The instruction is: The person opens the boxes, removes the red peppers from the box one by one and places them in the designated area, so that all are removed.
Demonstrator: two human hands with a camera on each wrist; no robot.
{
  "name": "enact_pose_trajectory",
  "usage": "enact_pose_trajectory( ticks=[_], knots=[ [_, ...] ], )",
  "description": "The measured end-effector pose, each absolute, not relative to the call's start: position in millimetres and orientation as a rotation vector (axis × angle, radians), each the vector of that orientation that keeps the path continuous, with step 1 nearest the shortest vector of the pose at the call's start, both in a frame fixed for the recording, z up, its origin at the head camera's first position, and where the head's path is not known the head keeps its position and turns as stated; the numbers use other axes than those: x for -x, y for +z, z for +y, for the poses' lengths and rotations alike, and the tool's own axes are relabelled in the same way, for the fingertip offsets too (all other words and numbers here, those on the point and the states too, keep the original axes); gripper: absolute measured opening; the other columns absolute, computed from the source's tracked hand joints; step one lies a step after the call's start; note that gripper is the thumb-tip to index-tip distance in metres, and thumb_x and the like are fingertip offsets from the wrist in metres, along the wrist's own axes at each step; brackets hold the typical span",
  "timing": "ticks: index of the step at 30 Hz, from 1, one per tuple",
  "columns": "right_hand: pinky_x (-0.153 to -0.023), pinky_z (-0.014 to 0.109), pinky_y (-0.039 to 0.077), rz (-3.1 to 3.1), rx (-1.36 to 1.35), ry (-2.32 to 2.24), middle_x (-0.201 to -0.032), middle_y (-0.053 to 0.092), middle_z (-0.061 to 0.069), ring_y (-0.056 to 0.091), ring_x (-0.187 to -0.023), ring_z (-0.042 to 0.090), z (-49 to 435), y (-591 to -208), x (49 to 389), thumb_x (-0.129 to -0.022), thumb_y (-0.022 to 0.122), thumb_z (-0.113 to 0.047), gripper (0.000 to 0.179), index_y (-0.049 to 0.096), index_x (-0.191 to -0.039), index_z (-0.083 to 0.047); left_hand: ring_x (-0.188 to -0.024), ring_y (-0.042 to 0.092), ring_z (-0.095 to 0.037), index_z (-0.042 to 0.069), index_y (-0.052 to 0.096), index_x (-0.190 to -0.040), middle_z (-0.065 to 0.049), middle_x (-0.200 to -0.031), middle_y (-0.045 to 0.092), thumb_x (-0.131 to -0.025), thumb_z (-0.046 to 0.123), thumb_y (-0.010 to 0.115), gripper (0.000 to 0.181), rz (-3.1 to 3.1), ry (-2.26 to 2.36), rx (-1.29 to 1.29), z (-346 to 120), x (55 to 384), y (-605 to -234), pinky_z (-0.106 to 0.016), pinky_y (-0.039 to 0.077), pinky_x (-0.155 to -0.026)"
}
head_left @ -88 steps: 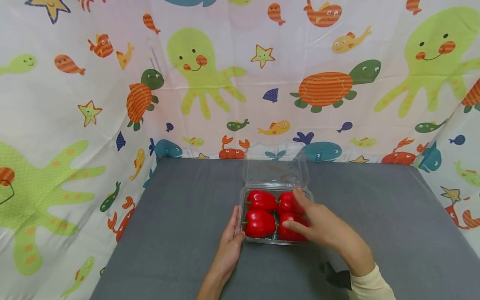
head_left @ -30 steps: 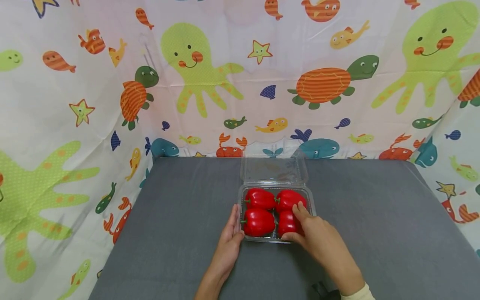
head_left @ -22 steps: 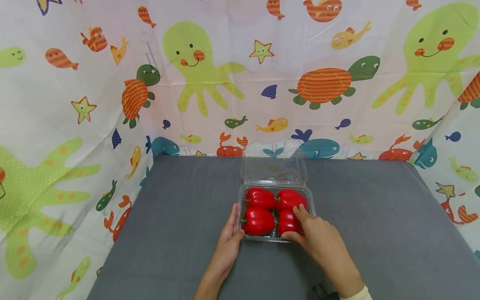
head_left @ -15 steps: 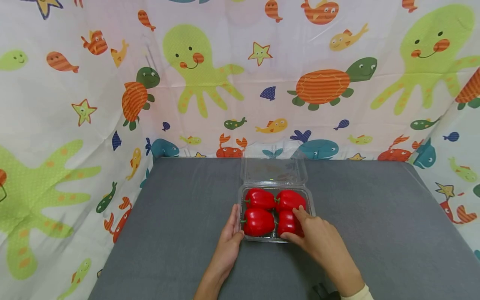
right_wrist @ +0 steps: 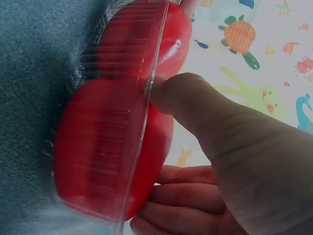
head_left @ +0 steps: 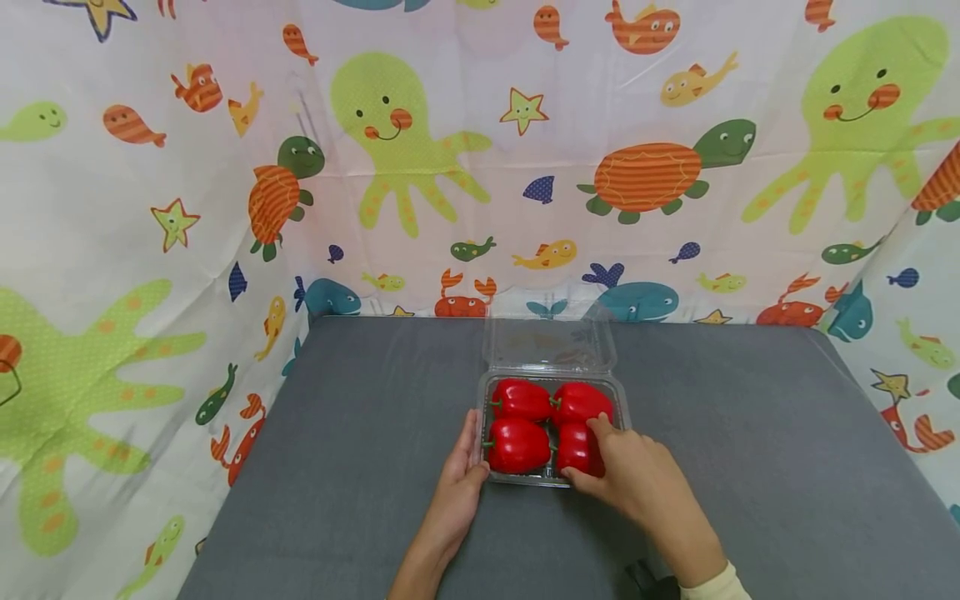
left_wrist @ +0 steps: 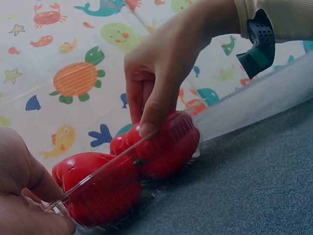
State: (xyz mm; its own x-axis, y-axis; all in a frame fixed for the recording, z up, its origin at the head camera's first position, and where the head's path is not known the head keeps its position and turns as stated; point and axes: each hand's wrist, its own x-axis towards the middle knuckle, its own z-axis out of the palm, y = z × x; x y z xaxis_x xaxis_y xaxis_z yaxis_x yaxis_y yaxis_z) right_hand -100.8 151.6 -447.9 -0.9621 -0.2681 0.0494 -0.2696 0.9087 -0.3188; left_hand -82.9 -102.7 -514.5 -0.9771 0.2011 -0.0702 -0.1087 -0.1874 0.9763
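The right hand (head_left: 637, 475) I saw pinched a red pepper (head_left: 576, 448) in the clear box (head_left: 555, 372), near right corner; the left hand (head_left: 460, 479) gripped the box's left edge.

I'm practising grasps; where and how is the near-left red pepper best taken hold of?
Probably by its rounded middle, from above: the near-left red pepper lies on its side, stem pointing left, its top exposed above the rim of the clear container, whose wall shields its lower part.

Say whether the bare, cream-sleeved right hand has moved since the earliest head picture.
Yes: the right hand has moved toward the person, away from the far edge of the flat gray tabletop.
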Motion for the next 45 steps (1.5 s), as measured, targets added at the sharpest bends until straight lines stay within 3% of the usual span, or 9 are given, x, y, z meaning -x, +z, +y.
enact_pose_trajectory(
  ticks=[8,13,16,21,25,36,45],
  knots=[
    [-0.064,0.046,0.065,-3.115,-0.363,0.466,-0.09,0.075,0.013,0.065,-0.066,0.022,145,-440,94,-0.075,0.094,-0.047,0.075,0.07,-0.126,0.003,-0.163,0.003,-0.017,0.012,0.004,-0.171,0.002,-0.178,0.007,-0.104,-0.009,0.033,0.076,1.862,2.274,-0.106,-103,82,-516,-0.028,0.014,-0.126],
    [-0.057,0.039,0.062,-3.12,-0.352,0.46,-0.095,0.076,0.018,0.06,-0.062,0.02,142,-437,91,-0.074,0.095,-0.046,0.081,0.069,-0.132,0.004,-0.163,0.004,-0.016,0.013,0.004,-0.171,0.003,-0.178,0.007,-0.104,-0.009,0.033,0.076,1.861,2.275,-0.103,-103,83,-516,-0.027,0.015,-0.126],
    [-0.054,0.035,0.058,-3.122,-0.346,0.487,-0.087,0.074,0.015,0.056,-0.059,0.018,141,-436,91,-0.072,0.096,-0.045,0.084,0.067,-0.133,0.006,-0.163,0.004,-0.016,0.012,0.004,-0.171,0.004,-0.178,0.008,-0.104,-0.008,0.033,0.076,1.86,2.28,-0.103,-102,83,-516,-0.027,0.015,-0.126],
    [-0.052,0.036,0.056,-3.127,-0.302,0.525,-0.067,0.06,0.005,0.054,-0.056,0.019,140,-434,92,-0.072,0.097,-0.041,0.066,0.071,-0.114,0.003,-0.163,0.004,-0.017,0.011,0.004,-0.171,0.002,-0.178,0.008,-0.104,-0.008,0.034,0.076,1.858,2.281,-0.114,-102,82,-516,-0.029,0.014,-0.127],
    [-0.051,0.034,0.051,-3.142,-0.314,0.507,-0.065,0.058,0.003,0.052,-0.057,0.018,142,-434,94,-0.074,0.096,-0.044,0.059,0.072,-0.106,0.001,-0.163,0.004,-0.017,0.012,0.004,-0.171,0.003,-0.178,0.008,-0.104,-0.008,0.034,0.076,1.858,2.278,-0.111,-102,82,-515,-0.029,0.014,-0.127],
    [-0.053,0.027,0.052,-3.197,-0.339,0.614,-0.069,0.062,0.0,0.053,-0.058,0.015,148,-436,99,-0.073,0.095,-0.041,0.063,0.071,-0.114,0.001,-0.163,0.004,-0.016,0.011,0.004,-0.171,0.002,-0.178,0.007,-0.104,-0.008,0.033,0.076,1.842,2.284,-0.089,-102,82,-514,-0.029,0.014,-0.127],
    [-0.054,0.025,0.056,-3.214,-0.333,0.703,-0.076,0.071,0.004,0.056,-0.057,0.012,151,-432,102,-0.077,0.093,-0.039,0.078,0.066,-0.134,0.006,-0.163,0.003,-0.018,0.01,0.004,-0.171,0.0,-0.178,0.007,-0.104,-0.008,0.033,0.075,1.857,2.282,-0.102,-103,83,-513,-0.031,0.013,-0.127]
  ],
)
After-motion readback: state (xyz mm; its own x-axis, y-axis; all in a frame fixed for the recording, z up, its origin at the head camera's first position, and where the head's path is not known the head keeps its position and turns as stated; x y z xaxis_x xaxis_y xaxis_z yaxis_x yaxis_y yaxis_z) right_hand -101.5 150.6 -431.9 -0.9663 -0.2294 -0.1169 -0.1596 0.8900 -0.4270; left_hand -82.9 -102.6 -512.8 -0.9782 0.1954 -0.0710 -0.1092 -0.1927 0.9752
